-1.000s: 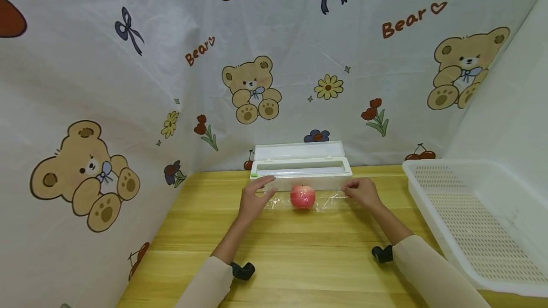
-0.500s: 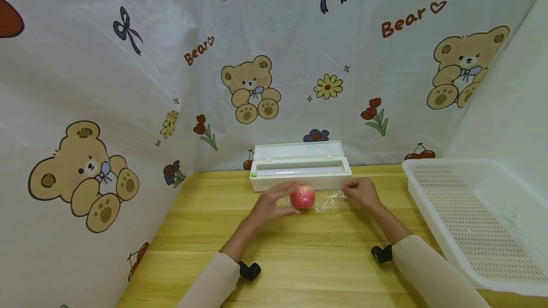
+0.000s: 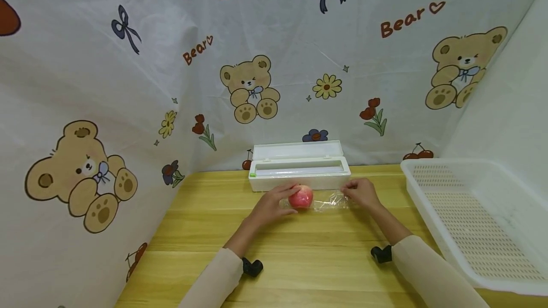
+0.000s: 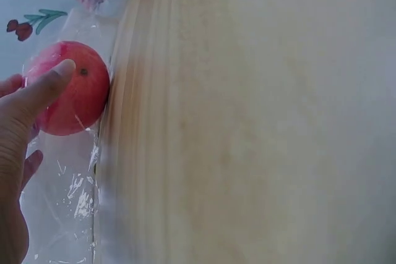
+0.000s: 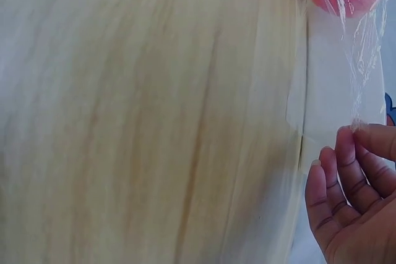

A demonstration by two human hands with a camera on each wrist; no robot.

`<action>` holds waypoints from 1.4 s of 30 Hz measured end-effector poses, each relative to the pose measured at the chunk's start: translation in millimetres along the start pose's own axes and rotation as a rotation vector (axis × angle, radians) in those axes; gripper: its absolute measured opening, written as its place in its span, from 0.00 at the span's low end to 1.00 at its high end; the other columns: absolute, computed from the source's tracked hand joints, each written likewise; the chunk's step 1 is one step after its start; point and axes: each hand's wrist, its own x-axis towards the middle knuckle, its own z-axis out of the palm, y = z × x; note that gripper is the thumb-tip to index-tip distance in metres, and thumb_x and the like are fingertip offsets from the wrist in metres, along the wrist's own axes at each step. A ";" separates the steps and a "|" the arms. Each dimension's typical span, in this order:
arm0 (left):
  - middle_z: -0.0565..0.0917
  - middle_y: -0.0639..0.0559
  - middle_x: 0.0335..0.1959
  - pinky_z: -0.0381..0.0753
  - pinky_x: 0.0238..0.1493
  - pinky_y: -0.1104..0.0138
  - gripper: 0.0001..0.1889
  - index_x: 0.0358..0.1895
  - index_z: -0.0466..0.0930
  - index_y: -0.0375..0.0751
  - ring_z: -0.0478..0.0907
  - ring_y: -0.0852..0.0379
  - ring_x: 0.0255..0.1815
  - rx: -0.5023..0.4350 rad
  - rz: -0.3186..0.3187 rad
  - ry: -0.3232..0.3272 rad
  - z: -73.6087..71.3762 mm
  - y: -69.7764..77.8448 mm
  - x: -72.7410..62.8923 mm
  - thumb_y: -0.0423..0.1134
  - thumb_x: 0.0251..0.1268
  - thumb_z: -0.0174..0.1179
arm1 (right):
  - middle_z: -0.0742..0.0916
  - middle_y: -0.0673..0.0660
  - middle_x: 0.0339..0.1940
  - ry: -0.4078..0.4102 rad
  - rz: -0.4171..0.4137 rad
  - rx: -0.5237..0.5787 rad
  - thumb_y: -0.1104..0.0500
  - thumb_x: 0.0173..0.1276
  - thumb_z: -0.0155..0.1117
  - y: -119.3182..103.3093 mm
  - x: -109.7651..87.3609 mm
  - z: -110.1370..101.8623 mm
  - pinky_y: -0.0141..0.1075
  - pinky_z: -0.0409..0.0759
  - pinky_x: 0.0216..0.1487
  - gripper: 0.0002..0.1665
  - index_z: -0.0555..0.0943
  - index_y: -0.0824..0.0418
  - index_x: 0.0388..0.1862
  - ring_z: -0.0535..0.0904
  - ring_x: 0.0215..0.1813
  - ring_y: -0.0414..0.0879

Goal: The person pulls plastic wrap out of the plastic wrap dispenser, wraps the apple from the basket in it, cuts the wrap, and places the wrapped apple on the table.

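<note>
A red apple [image 3: 302, 197] sits in front of the white cling film box, with clear cling film [image 3: 331, 200] stretched over it. My left hand [image 3: 269, 206] grips the apple from its left side; one fingertip lies over the apple's top in the head view. In the left wrist view the thumb [image 4: 59, 75] presses on the apple through the film. At the other side my right hand [image 3: 361, 191] pinches the film's gathered end between thumb and forefinger, plain in the right wrist view, where the film [image 5: 359, 60] runs taut from the apple to the fingertips.
The cling film box [image 3: 299, 182] stands at the table's back edge, lid [image 3: 298, 149] raised, with a white roll inside. A white perforated basket [image 3: 428, 232] is on the right. Behind hangs a bear-patterned cloth [image 3: 295, 37]. The wooden table [image 3: 317, 260] extends toward me.
My left hand has moved right, from the film's left end to the apple, and now grips it. My right hand keeps its pinch on the film in nearly the same place.
</note>
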 end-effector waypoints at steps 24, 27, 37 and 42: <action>0.77 0.44 0.69 0.75 0.68 0.59 0.34 0.68 0.78 0.45 0.73 0.49 0.70 -0.064 -0.009 0.037 2.2 -8.7 5.9 0.33 0.54 0.75 | 0.90 0.54 0.31 -0.033 0.232 0.252 0.57 0.74 0.66 1.4 3.8 -11.5 0.39 0.87 0.35 0.18 0.85 0.75 0.47 0.85 0.33 0.47; 0.77 0.44 0.69 0.75 0.67 0.60 0.34 0.68 0.78 0.45 0.74 0.49 0.70 -0.064 -0.024 0.030 1.6 -7.9 5.9 0.34 0.54 0.75 | 0.89 0.52 0.31 -0.028 0.286 0.317 0.55 0.74 0.67 0.5 3.0 -11.7 0.38 0.88 0.38 0.21 0.85 0.74 0.48 0.85 0.35 0.46; 0.78 0.44 0.68 0.75 0.68 0.60 0.34 0.69 0.78 0.47 0.74 0.49 0.70 -0.085 -0.032 0.039 2.0 -11.5 4.9 0.35 0.54 0.75 | 0.89 0.63 0.42 0.172 0.076 0.182 0.56 0.73 0.67 -12.9 -4.5 -7.7 0.30 0.85 0.36 0.20 0.84 0.73 0.52 0.84 0.38 0.48; 0.78 0.42 0.68 0.75 0.67 0.59 0.35 0.69 0.77 0.46 0.74 0.49 0.70 -0.115 -0.024 0.053 3.7 -13.6 5.0 0.34 0.54 0.75 | 0.89 0.63 0.42 0.285 -0.225 0.158 0.61 0.69 0.71 -29.0 -11.3 1.7 0.22 0.80 0.38 0.13 0.87 0.67 0.49 0.82 0.40 0.37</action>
